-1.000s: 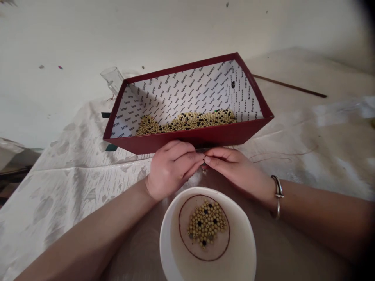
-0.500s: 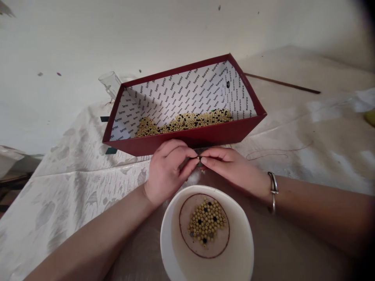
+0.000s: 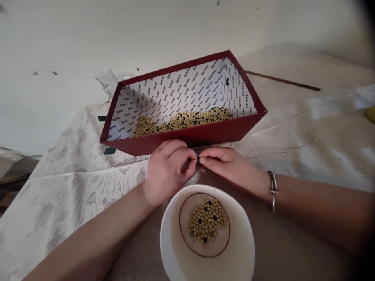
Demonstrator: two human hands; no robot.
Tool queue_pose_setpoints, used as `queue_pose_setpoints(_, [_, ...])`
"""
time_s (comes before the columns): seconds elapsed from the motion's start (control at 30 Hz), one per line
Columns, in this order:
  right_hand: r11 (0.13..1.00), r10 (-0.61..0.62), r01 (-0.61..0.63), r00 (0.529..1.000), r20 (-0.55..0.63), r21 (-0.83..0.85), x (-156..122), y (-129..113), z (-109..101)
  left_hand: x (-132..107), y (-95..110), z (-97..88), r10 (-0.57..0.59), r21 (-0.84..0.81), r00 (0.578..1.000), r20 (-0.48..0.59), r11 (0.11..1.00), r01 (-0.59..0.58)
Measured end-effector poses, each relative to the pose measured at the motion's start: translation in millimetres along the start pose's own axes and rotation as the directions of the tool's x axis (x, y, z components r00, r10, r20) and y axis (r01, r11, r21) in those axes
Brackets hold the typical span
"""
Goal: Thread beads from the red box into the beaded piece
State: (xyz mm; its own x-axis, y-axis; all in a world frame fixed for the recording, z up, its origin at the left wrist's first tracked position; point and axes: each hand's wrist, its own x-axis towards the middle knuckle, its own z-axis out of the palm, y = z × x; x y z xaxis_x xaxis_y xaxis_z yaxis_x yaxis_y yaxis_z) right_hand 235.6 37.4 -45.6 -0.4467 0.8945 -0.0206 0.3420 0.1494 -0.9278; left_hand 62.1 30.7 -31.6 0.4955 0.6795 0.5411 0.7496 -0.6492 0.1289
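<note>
My left hand (image 3: 170,169) is closed in a pinch, thumb against forefinger, just in front of the red box. A tiny pale speck that looks like a bead (image 3: 197,158) shows at its fingertips. Facing it, my right hand (image 3: 230,162) also pinches, its tips almost touching the left ones; what they hold is too small to make out. Below both hands stands a white tub (image 3: 168,234), with yellowish and black beads (image 3: 206,218) on its bottom. The red box (image 3: 181,142) is tilted toward me and contains many similar beads (image 3: 193,120).
A clear glass (image 3: 107,80) stands behind the box's left corner. A thin brown stick (image 3: 283,81) lies at the back right. Loose reddish thread (image 3: 281,149) curls on the pale patterned tablecloth (image 3: 73,191). A wall rises behind.
The left thumb and forefinger have drawn slightly left, away from the right fingertips, and closed more tightly. The right hand has hardly moved. The view has shifted slightly.
</note>
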Motion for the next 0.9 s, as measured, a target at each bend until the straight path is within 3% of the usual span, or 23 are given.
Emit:
queue_pose_setpoints(0.33, [1.000,-0.012,0.012,1.000,-0.006,0.003,-0.6,-1.7,-1.4,0.0,0.4,-2.1,0.076,0.038,0.997,0.031,0.996,-0.078])
queue_pose_setpoints(0.9, [1.000,-0.010,0.010,1.000,0.003,0.013,-1.0,0.9,-1.9,-1.9,-2.9,-3.2,0.073,0.056,0.997,0.012,0.996,-0.073])
